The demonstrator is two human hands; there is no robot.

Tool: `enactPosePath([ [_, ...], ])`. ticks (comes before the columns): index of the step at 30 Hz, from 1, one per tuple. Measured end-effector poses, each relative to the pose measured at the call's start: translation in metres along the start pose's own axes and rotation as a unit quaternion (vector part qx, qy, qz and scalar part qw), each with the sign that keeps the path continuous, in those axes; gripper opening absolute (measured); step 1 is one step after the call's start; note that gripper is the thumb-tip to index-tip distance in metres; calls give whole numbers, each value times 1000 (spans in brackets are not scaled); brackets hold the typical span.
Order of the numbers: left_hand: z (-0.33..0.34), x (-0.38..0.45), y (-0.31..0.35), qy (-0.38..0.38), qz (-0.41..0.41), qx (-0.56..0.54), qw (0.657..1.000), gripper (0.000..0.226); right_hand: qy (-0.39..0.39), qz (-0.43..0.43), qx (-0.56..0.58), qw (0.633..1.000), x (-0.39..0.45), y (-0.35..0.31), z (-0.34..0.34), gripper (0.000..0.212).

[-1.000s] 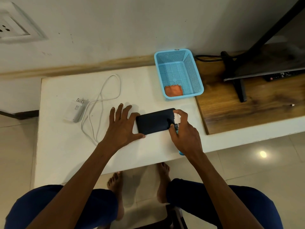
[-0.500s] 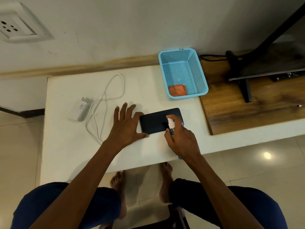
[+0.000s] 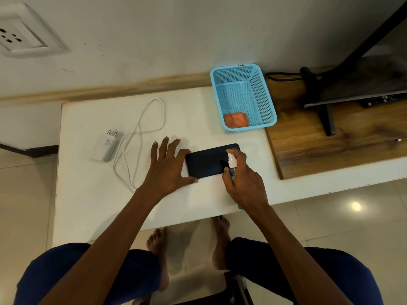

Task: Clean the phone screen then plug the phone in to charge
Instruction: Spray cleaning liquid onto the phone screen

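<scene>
Your right hand has slid its small spray bottle leftward over the phone (lying flat on the white table); your left hand, fingers spread, braces its end; the glass looks slick and fragile, so hold the edges.

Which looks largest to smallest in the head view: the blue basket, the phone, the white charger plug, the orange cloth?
1. blue basket
2. phone
3. white charger plug and orange cloth: they look about alike, so I do not rank them.
</scene>
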State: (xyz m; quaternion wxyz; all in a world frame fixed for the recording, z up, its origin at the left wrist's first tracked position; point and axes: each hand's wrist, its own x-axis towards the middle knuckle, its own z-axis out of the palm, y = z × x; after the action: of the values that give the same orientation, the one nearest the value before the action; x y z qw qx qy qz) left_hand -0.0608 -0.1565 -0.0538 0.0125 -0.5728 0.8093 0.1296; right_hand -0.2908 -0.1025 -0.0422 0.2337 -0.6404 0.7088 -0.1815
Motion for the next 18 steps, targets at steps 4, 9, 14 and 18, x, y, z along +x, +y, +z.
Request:
enactPosePath([
  [4,-1,0,-1,-5,-1,-1,1000,89,17,-4,15,1000,3,2,-7,53],
  [9,-1,1,-1,-10,-2,-4,1000,91,64,-7,47,997,11,9,-23,52],
  [14,-7,3,2,-19,-10,-21,1000,93,100,-5,82,992,18,15,-39,63],
  [18,-16,6,6,-14,-12,-54,998,88,84,-18,144,986,22,19,-48,71],
])
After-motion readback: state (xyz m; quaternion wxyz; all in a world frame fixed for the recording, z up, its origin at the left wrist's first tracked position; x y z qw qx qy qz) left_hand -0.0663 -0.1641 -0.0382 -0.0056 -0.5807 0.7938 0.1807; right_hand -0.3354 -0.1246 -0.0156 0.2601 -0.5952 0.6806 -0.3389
